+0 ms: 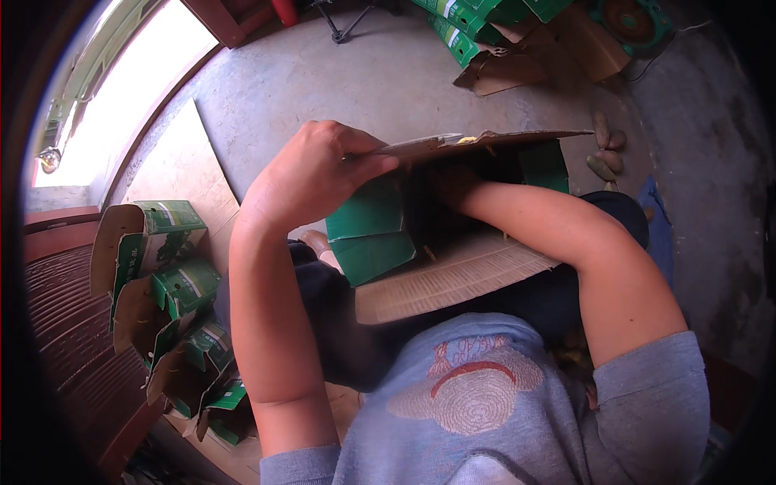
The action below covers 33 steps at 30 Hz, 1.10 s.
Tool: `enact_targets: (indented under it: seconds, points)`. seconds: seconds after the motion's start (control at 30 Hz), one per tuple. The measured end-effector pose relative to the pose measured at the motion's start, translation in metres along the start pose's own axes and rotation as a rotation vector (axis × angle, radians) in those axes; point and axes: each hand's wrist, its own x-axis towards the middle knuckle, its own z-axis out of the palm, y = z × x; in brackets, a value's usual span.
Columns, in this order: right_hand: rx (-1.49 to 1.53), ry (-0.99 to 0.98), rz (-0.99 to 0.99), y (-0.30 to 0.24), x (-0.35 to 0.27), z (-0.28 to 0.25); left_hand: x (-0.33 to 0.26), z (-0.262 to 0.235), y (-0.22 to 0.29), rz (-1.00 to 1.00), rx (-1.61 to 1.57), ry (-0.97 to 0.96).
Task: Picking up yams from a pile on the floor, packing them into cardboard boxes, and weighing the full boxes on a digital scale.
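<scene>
An opened cardboard box [370, 234], green outside and brown inside, rests across my lap with its mouth toward me. My left hand [327, 158] is closed on the edge of the upper cardboard flap, thumb on the near side. The lower brown flap [453, 279] folds out toward my shirt. My right hand [459, 186] reaches into the dark inside of the box; its fingers are hidden in shadow, so what they touch does not show. A small yellow spot [467, 140] shows at the top flap's torn edge.
Several open green cartons [182, 291] stand at my left beside a brown slatted bench [69, 307]. More green cartons [501, 40] lie at the far right. A few brown tubers [606, 153] sit on the concrete floor. A flat cardboard sheet [190, 162] lies at left.
</scene>
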Motion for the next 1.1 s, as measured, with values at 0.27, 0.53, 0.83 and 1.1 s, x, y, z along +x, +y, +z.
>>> enact_targets:
  seconds: [0.27,0.53,0.83,1.1]
  points:
    - [-0.052,-0.062,-0.185,-0.024,-0.116,-0.209,0.003,0.008,-0.016,-0.022,0.004,-0.015]
    - [0.391,1.017,0.608,0.147,-0.381,-0.251,0.01,0.008,-0.023,0.159,-0.143,0.211]
    - [0.975,0.114,1.318,0.142,-0.556,0.118,0.006,0.005,-0.037,-0.018,-0.195,0.346]
    - [0.705,-0.294,0.284,-0.045,-0.631,0.37,-0.042,-0.027,-0.075,-0.244,-0.014,0.129]
